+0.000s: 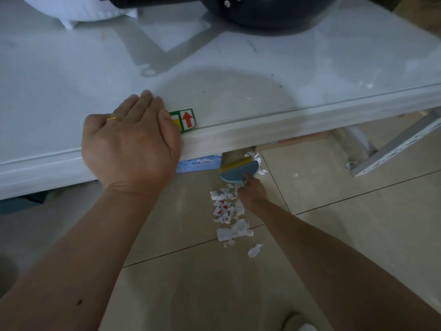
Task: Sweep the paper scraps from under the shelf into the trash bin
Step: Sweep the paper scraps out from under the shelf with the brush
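My left hand point(130, 139) lies over the front edge of the white shelf point(262, 130), fingers curled over the lip, a ring on one finger. Low down, my right hand point(251, 191) grips a small blue hand brush point(238, 172) with a yellow band, its head reaching under the shelf edge. A heap of torn white paper scraps point(229, 211), some printed red, lies on the floor tiles just left of that hand. A few more scraps point(255, 156) sit beside the brush head under the shelf. No trash bin is in view.
A green, yellow and red arrow sticker point(186, 119) sits on the shelf by my left hand. A dark round object point(262, 13) and a white bag point(78, 10) rest on the shelf. A blue printed box point(198, 163) shows under it. A perforated metal bracket point(391, 149) lies at right.
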### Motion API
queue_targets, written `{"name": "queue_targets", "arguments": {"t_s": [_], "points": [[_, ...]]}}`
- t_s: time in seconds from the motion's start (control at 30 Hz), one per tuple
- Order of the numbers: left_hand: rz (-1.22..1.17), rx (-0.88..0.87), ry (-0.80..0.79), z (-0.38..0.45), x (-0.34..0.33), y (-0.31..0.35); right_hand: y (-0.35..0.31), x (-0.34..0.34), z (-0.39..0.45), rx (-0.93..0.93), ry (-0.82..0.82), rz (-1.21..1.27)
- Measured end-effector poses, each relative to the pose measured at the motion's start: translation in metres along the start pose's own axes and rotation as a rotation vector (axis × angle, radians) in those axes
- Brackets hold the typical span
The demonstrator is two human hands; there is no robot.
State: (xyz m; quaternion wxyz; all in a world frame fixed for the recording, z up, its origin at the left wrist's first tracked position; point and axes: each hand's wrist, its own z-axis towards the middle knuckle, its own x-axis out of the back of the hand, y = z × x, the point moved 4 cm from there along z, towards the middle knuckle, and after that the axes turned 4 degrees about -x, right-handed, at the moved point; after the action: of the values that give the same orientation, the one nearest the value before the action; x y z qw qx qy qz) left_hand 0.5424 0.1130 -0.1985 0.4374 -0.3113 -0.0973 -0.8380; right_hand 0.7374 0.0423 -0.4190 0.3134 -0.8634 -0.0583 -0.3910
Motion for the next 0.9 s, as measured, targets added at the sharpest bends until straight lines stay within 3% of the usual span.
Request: {"name": "queue_targets", "arguments": {"t_s": [0.37,0.73,0.9], "points": [[-0.005,-0.08,0.168,-0.004,-0.003,-0.001,0.0,0.024,0.051,-0.123,-0.016,-0.15],[0.002,-0.033,0.131,-0.001,-0.003,0.001,0.014,-0.028,-0.043,-0.082,-0.111,-0.269],[0.002,-0.04,0.105,0.0,-0.002,-0.001,0.013,-0.019,-0.077,0.008,0.015,-0.229]]}}
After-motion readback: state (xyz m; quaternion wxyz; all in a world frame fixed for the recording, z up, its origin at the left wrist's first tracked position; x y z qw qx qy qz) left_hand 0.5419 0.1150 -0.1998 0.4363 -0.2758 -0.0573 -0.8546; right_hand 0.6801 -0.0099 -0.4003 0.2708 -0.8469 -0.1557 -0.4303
